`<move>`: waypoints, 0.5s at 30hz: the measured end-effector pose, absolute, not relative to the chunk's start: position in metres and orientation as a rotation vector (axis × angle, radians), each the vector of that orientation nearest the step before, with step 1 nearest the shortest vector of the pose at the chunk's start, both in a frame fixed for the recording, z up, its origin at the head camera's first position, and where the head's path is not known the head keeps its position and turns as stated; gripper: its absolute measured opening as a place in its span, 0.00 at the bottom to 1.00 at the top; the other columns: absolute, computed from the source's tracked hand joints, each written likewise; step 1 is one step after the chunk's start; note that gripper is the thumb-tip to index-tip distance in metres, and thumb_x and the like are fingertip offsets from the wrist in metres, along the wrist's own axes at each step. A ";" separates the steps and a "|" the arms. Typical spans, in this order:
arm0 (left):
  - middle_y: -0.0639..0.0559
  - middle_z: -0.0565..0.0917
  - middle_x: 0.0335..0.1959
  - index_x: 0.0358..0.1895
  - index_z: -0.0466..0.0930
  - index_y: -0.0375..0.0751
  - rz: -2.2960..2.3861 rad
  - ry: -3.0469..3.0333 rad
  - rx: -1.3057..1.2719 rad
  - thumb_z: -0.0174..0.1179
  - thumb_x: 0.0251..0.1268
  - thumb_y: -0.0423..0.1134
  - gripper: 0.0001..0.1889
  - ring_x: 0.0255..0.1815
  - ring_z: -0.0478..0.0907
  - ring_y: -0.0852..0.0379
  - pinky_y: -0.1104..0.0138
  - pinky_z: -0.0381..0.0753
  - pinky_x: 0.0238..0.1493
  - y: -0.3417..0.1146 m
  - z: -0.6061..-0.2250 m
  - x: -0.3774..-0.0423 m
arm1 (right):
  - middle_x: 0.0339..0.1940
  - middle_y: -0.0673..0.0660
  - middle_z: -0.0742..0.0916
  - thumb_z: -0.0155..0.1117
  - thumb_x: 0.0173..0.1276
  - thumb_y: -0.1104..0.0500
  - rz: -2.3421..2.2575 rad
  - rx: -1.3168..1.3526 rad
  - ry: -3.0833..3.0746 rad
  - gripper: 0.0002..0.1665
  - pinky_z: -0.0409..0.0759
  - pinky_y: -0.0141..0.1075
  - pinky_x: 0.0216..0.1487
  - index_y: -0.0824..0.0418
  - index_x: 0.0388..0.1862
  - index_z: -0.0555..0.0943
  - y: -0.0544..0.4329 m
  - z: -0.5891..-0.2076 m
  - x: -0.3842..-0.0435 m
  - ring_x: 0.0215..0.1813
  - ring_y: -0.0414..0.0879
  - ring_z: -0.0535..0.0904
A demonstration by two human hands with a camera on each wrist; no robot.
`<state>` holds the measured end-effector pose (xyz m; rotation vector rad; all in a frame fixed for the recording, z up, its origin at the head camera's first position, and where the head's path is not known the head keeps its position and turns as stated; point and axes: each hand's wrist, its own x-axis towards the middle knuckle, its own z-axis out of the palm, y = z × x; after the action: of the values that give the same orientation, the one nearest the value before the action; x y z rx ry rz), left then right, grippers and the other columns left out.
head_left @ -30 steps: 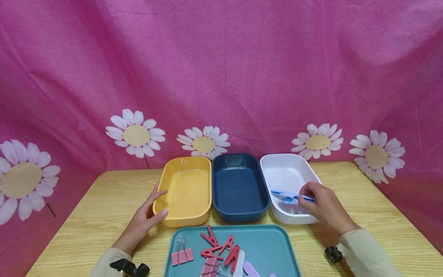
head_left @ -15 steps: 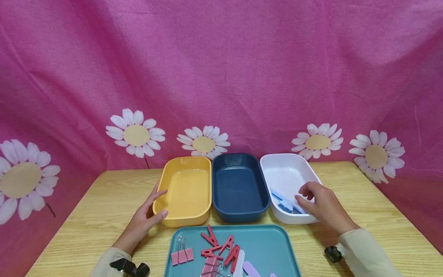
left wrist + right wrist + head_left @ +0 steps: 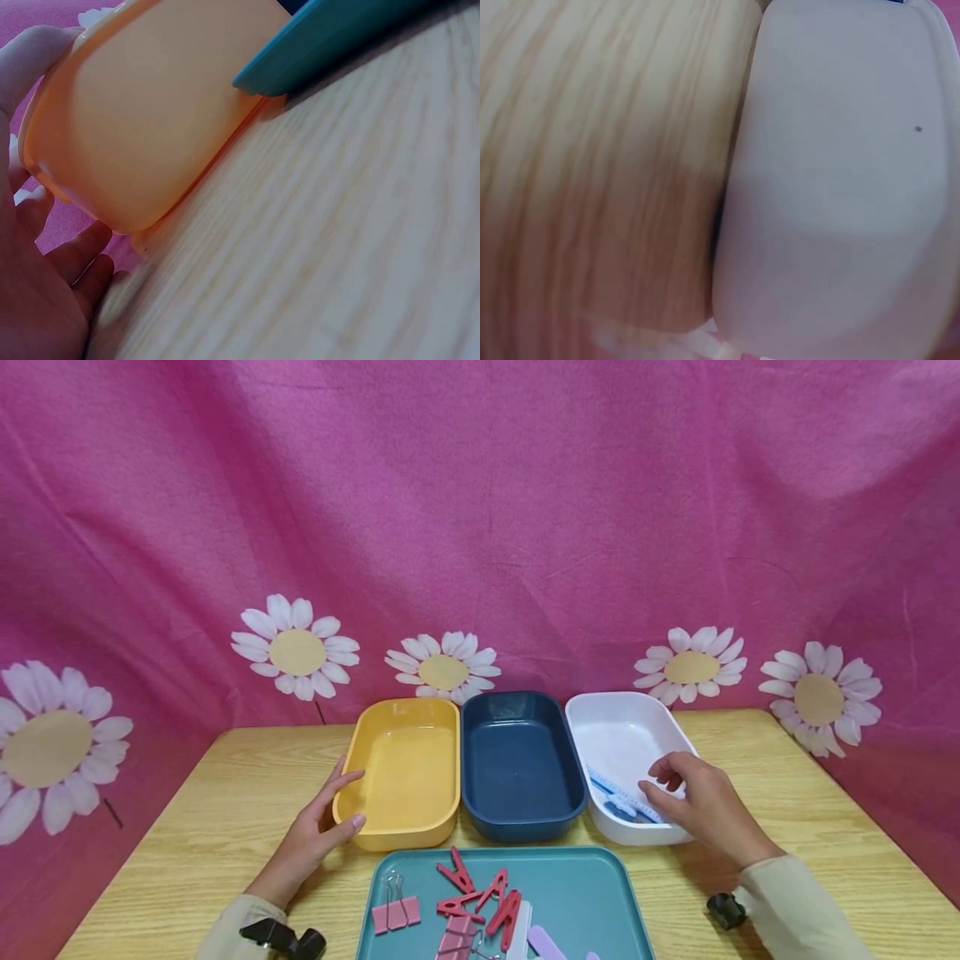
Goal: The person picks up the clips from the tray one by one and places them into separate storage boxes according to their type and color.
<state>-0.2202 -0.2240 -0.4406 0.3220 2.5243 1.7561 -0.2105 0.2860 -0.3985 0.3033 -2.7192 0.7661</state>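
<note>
In the head view, my left hand (image 3: 318, 822) rests at the near-left corner of the yellow bin (image 3: 397, 839), index finger over the rim and thumb on it. The left wrist view shows that hand's lower fingers beside the outer wall of the yellow bin (image 3: 172, 112). My right hand (image 3: 701, 797) hovers over the near right of the white bin (image 3: 630, 835), fingers loosely bent and holding nothing. Below its fingertips, a pale-blue strip with ruler-like marks (image 3: 607, 783) and blue pieces lie in that bin. Only the outer wall of the white bin (image 3: 840, 165) fills the right wrist view.
A navy bin (image 3: 521, 831) stands between the yellow and white ones. In front, a teal tray (image 3: 577, 885) bears several red clothespins (image 3: 506, 917), pink binder clips (image 3: 396, 914), and white and lavender pieces (image 3: 545, 943). A pink flowered cloth (image 3: 480, 527) hangs behind the table.
A second ago my right hand pinched the blue strip above the white bin. It has let go, and the strip now lies in the bin. My left hand has stayed put.
</note>
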 end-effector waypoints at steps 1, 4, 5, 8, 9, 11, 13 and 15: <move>0.62 0.39 0.79 0.72 0.62 0.58 1.754 2.525 0.318 0.62 0.65 0.47 0.32 0.78 0.42 0.46 0.71 0.60 0.64 -0.224 -0.440 -0.220 | 0.35 0.52 0.82 0.73 0.59 0.57 0.766 0.308 -2.715 0.15 0.80 0.37 0.40 0.60 0.42 0.79 0.286 -0.398 -0.210 0.39 0.47 0.74; 0.62 0.39 0.79 0.71 0.62 0.59 1.749 2.528 0.305 0.62 0.65 0.48 0.32 0.78 0.41 0.46 0.59 0.57 0.68 -0.223 -0.440 -0.219 | 0.36 0.52 0.82 0.73 0.59 0.57 0.769 0.314 -2.708 0.16 0.81 0.38 0.40 0.60 0.42 0.79 0.285 -0.397 -0.210 0.39 0.48 0.74; 0.62 0.39 0.79 0.71 0.62 0.59 1.749 2.528 0.300 0.62 0.65 0.48 0.32 0.78 0.41 0.46 0.56 0.57 0.69 -0.223 -0.440 -0.219 | 0.36 0.52 0.83 0.73 0.59 0.57 0.772 0.313 -2.709 0.16 0.81 0.38 0.40 0.60 0.43 0.79 0.285 -0.397 -0.209 0.39 0.47 0.74; 0.62 0.40 0.79 0.71 0.62 0.59 1.749 2.531 0.297 0.63 0.64 0.48 0.33 0.78 0.42 0.45 0.56 0.58 0.68 -0.222 -0.439 -0.218 | 0.36 0.53 0.83 0.73 0.59 0.57 0.775 0.307 -2.711 0.16 0.81 0.37 0.39 0.60 0.43 0.79 0.283 -0.395 -0.208 0.39 0.48 0.74; 0.62 0.40 0.79 0.71 0.62 0.59 1.748 2.533 0.299 0.63 0.64 0.48 0.33 0.78 0.42 0.45 0.58 0.59 0.67 -0.222 -0.439 -0.218 | 0.36 0.53 0.83 0.73 0.58 0.57 0.774 0.307 -2.711 0.17 0.80 0.36 0.39 0.60 0.43 0.79 0.282 -0.394 -0.207 0.39 0.48 0.74; 0.62 0.40 0.79 0.72 0.62 0.59 1.748 2.537 0.305 0.63 0.64 0.48 0.33 0.78 0.43 0.45 0.63 0.61 0.65 -0.223 -0.439 -0.218 | 0.37 0.53 0.83 0.73 0.58 0.57 0.774 0.310 -2.708 0.17 0.79 0.33 0.38 0.59 0.43 0.79 0.281 -0.393 -0.206 0.39 0.47 0.74; 0.62 0.40 0.79 0.72 0.62 0.59 1.744 2.545 0.312 0.62 0.65 0.48 0.32 0.78 0.43 0.46 0.65 0.61 0.64 -0.223 -0.440 -0.218 | 0.36 0.53 0.83 0.74 0.58 0.57 0.773 0.322 -2.697 0.17 0.79 0.33 0.37 0.59 0.43 0.79 0.279 -0.391 -0.204 0.39 0.47 0.74; 0.62 0.40 0.79 0.72 0.61 0.59 1.739 2.550 0.325 0.62 0.65 0.47 0.32 0.78 0.43 0.45 0.64 0.61 0.64 -0.223 -0.441 -0.219 | 0.36 0.52 0.83 0.74 0.57 0.58 0.775 0.337 -2.683 0.16 0.79 0.35 0.37 0.59 0.42 0.79 0.278 -0.389 -0.203 0.39 0.47 0.74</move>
<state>-0.2187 -0.2227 -0.4406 0.3251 2.5500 1.7394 -0.2025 0.2776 -0.3891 0.3370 -2.6826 0.7752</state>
